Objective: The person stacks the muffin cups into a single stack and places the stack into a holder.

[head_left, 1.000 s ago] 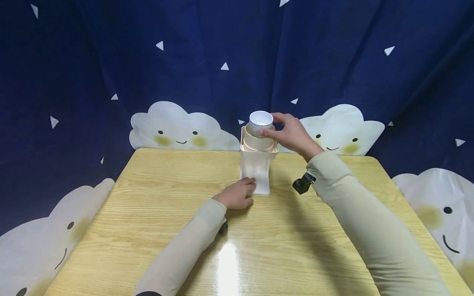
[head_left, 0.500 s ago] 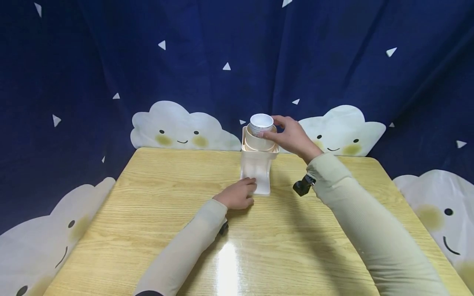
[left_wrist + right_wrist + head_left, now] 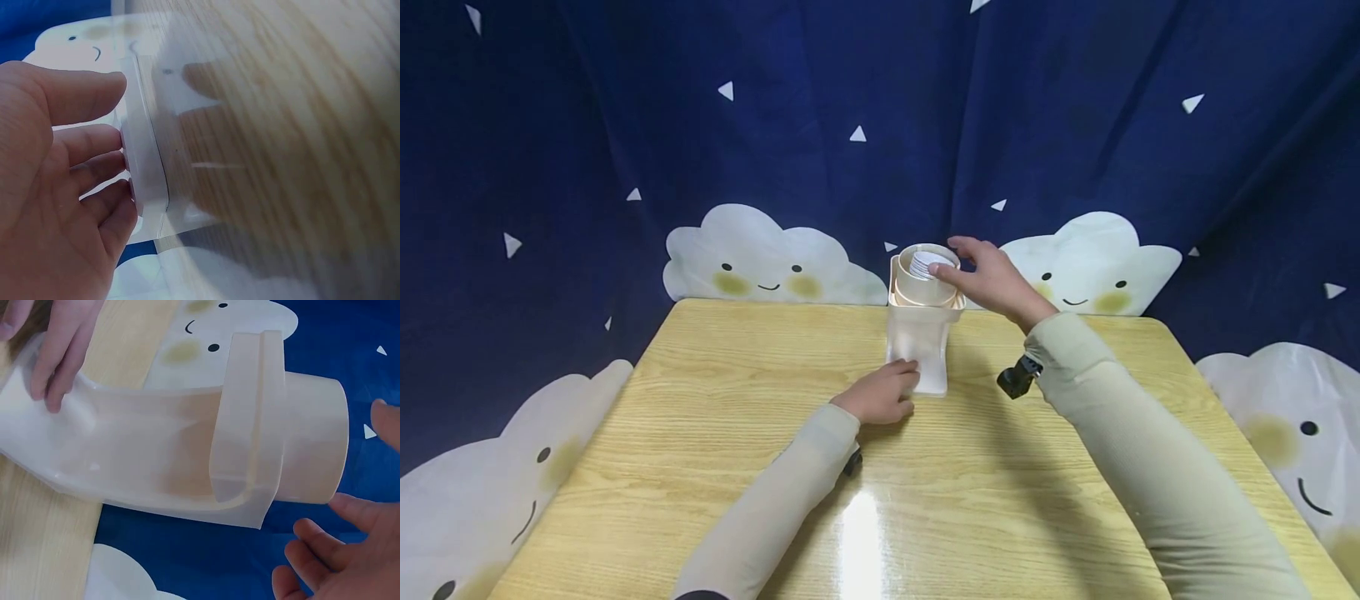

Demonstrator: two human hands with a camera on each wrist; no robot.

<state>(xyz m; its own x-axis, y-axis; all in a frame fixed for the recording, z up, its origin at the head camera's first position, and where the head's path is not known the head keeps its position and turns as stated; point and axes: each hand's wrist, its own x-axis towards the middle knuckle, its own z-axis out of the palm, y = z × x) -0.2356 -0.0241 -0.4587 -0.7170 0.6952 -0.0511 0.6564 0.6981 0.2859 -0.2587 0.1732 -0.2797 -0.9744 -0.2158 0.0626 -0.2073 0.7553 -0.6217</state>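
A cream plastic stand [image 3: 928, 371] with a tray-like top carries an upright round tube [image 3: 922, 292] at the table's far edge. Inside the tube sits a white cup stack [image 3: 921, 265] with ridged rims; its lower part is hidden. My right hand [image 3: 996, 279] is beside the tube's mouth, thumb and fingers spread; in the right wrist view its fingers [image 3: 356, 512] lie by the tube's rim. My left hand [image 3: 880, 397] rests its fingers on the stand's foot, and the left wrist view shows their tips [image 3: 128, 169] against the edge.
The stand is on a light wooden table [image 3: 737, 400]. Behind it hangs a dark blue curtain [image 3: 820, 150] with white triangles and smiling clouds [image 3: 760, 258]. Black wrist cameras [image 3: 1018, 379] hang from both sleeves.
The white cup stack has sunk down into the tube, and my right hand has let go of it. My left hand has stayed on the stand's foot.
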